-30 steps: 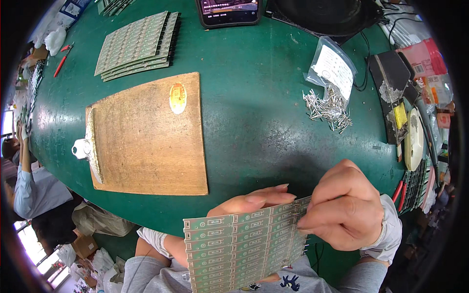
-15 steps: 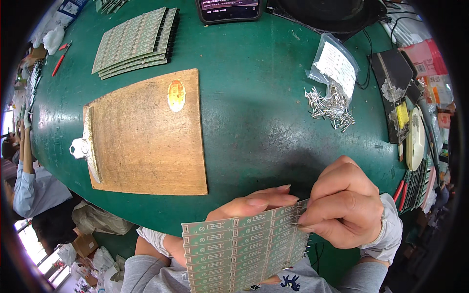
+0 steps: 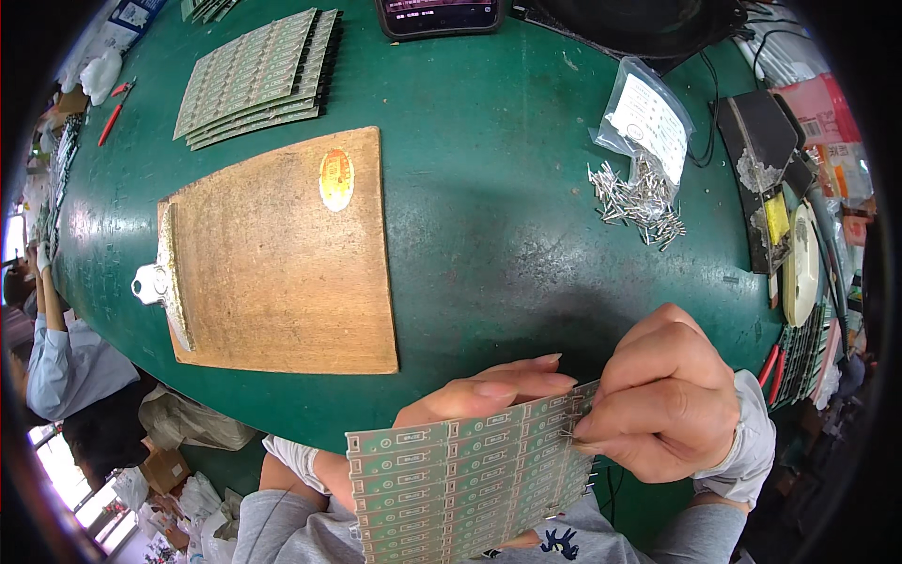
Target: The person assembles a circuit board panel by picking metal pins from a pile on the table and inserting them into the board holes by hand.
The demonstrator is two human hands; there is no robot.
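The green bench (image 3: 489, 254) spreads across the scene, its left edge and near-left edge bowed by the lens. The wooden clipboard (image 3: 282, 273) lies left of the middle, its near-left corner close to the bench's near edge, metal clip to the left. Between the clipboard and the loose metal pins (image 3: 639, 207) on the right runs a wide stretch of green surface, reaching far toward the phone (image 3: 442, 17) and near toward the hands. The pins lie at the mouth of a clear plastic bag (image 3: 646, 108).

The far left holds a stack of circuit boards (image 3: 249, 80), well apart from the hands, with the red-handled cutters (image 3: 113, 122) farther left. On the far right stand a round black object (image 3: 639, 23) and, nearer, a cream dish (image 3: 801, 268), which bound the room on that side.

The circuit board panel (image 3: 442, 489) is held tilted at the near side, partly over the lap, and runs out of view at the bottom. The left hand (image 3: 474, 399) has its grip clamped on the panel, fingers along the far edge and behind it. The right hand (image 3: 672, 404) has thumb and forefinger together at the panel's right edge, beside thin pins; whether one is pinched between them cannot be told.
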